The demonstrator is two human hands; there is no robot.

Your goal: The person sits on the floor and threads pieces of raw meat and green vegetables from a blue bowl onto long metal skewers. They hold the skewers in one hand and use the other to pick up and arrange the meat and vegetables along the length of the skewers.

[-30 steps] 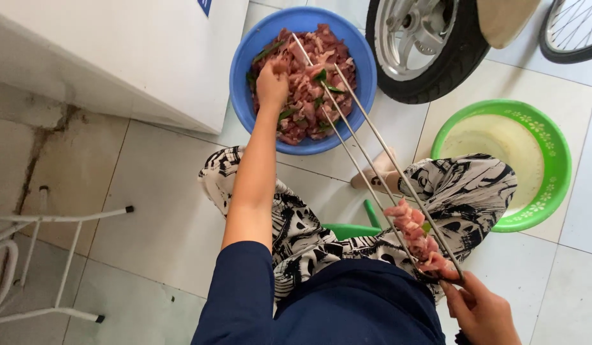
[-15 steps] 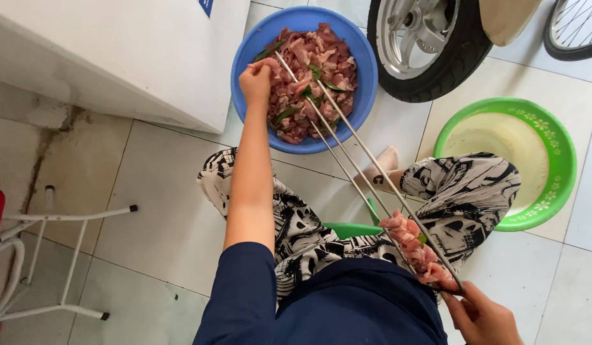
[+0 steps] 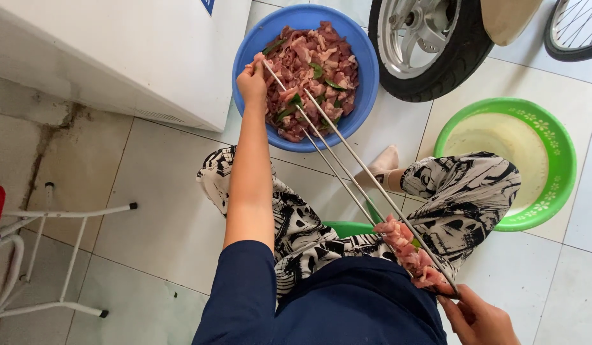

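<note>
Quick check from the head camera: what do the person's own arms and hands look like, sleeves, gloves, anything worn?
Both hands are bare, no gloves. The left hand follows a bare forearm; a dark navy sleeve covers the upper arm to about the elbow. Only part of the right hand shows at the bottom edge; no ring, watch or sleeve shows there.

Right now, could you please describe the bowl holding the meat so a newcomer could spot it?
Start at the scooter wheel at the top. Just left of it sits the blue bowl, piled with raw meat; the green bowl nearby holds none.

Left arm outstretched, hands [image 3: 252,82] seemingly closed
</note>
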